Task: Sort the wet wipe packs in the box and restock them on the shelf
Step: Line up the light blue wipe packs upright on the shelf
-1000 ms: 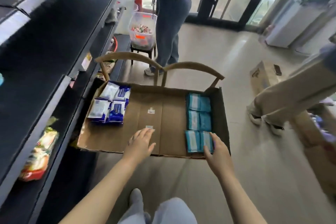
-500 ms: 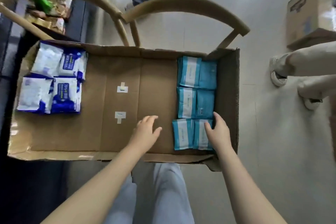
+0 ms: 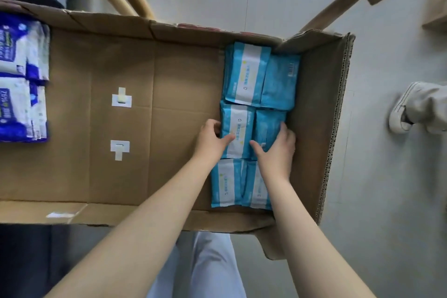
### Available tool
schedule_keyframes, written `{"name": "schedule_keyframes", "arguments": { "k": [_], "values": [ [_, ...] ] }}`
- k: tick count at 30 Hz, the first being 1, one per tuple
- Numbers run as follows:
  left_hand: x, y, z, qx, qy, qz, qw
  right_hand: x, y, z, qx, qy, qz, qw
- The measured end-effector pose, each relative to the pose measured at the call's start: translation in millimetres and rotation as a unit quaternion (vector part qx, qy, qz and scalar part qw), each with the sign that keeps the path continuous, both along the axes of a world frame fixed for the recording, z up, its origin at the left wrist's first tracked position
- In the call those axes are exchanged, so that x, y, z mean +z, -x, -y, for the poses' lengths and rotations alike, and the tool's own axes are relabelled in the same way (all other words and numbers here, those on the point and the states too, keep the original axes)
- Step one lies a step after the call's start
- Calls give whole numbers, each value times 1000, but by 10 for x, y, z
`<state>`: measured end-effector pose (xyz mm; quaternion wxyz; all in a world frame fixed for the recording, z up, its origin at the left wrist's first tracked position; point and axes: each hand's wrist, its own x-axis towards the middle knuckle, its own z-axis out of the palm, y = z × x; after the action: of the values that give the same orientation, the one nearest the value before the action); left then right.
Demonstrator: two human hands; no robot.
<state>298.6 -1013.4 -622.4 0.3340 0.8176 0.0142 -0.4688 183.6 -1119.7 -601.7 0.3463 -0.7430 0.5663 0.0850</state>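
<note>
— How did the wipes look?
— They were light-blue packs (image 3: 244, 75) with white panels, in three rows against the right wall of the box (image 3: 314, 128); the left hand (image 3: 210, 139) and right hand (image 3: 278, 150) clasped the middle row from either side
— Anything unclear?
— The print was too blurred to read; the dark-blue packs (image 3: 21, 104) were cut off at the left edge

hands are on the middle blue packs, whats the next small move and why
Probably lift the middle blue packs straight up: the left hand and right hand clasp them from either side, thumbs on top, and other packs crowd both ends.
</note>
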Motion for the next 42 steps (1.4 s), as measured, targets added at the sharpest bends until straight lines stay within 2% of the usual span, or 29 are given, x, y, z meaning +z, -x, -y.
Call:
{"name": "schedule_keyframes", "arguments": {
  "k": [5,9,12,15,18,21,26,28,31,34,39,42],
  "values": [
    [47,-40,-96,13,29,5,999,55,-23,-23,-39,-5,51,998],
    [201,-71,-241,17,11,83,996,296,29,-3,-103,-77,130,983],
    [329,-78,-333,57,4,100,993,523,75,21,-184,-169,218,943],
    [407,-54,-309,102,26,34,994,678,95,47,-239,-229,249,910],
    [402,-11,-128,107,62,-22,992,741,116,77,-257,-261,269,891],
    [357,-6,8,92,60,-33,993,756,139,88,-266,-285,279,878],
    [503,-26,-203,155,71,-24,985,786,131,-1,-293,-413,323,800],
    [672,-36,-431,202,89,-42,974,863,78,-112,-268,-443,316,795],
    [1017,-36,-932,276,120,-73,951,1056,-43,-373,-179,-444,275,834],
    [1458,10,-1566,352,166,-76,918,1373,-186,-772,-96,-444,245,857],
    [2361,347,-2769,469,237,-2,851,2127,-283,-1636,57,-438,257,859],
    [2969,769,-3564,510,284,48,811,2601,-198,-2271,133,-449,267,842]
  ]
}}
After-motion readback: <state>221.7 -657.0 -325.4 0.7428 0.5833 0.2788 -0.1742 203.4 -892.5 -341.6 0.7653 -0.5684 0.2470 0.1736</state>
